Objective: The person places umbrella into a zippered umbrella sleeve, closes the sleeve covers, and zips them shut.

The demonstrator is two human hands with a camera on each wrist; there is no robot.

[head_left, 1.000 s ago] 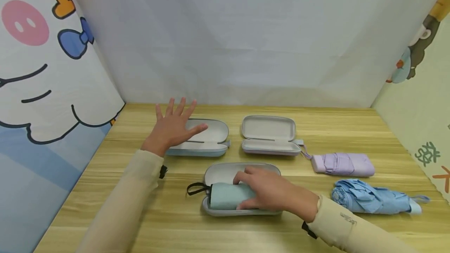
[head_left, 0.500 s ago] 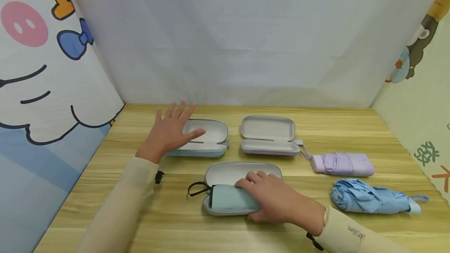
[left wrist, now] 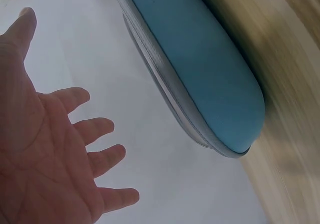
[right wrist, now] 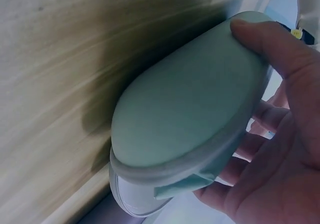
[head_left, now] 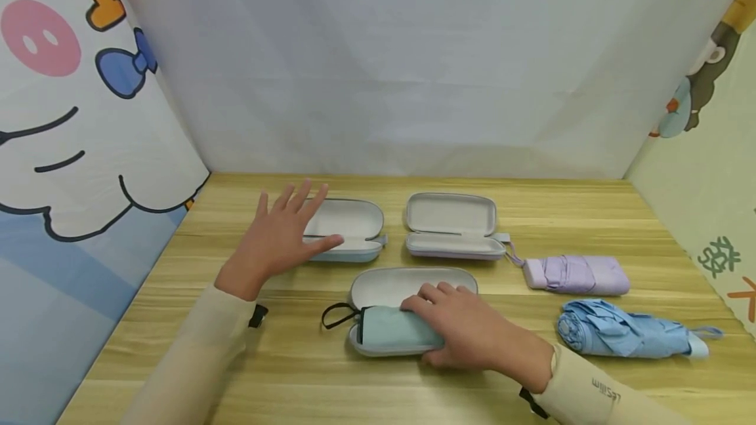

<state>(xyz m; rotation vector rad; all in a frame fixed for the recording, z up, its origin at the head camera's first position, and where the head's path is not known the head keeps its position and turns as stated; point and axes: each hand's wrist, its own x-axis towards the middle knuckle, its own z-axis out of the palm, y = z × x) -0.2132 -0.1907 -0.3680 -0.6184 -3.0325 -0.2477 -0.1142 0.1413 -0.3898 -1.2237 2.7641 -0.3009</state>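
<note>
My right hand [head_left: 466,330] grips the right part of an open mint-green case [right wrist: 185,98]. Its thumb lies along the case's outer wall, and its fingers reach over a folded mint-green umbrella [head_left: 392,326]. That umbrella lies in the lower half of the case, its black strap hanging out on the left, its right end hidden by the hand. Fingers spread wide, my left hand [head_left: 268,244] holds nothing. It hovers beside an open light-blue case [left wrist: 200,58] and overlaps its left end in the head view.
An open lilac case [head_left: 455,244] stands at the back, right of the blue one. On the right of the wooden table [head_left: 313,385] lie a folded lilac umbrella [head_left: 579,274] and a folded blue umbrella [head_left: 626,330]. A pale backdrop [head_left: 378,84] rises behind.
My right hand has slid from the umbrella to the case's right part, thumb now on its outer wall. The case has shifted slightly right and back. My left hand has drawn nearer and left.
</note>
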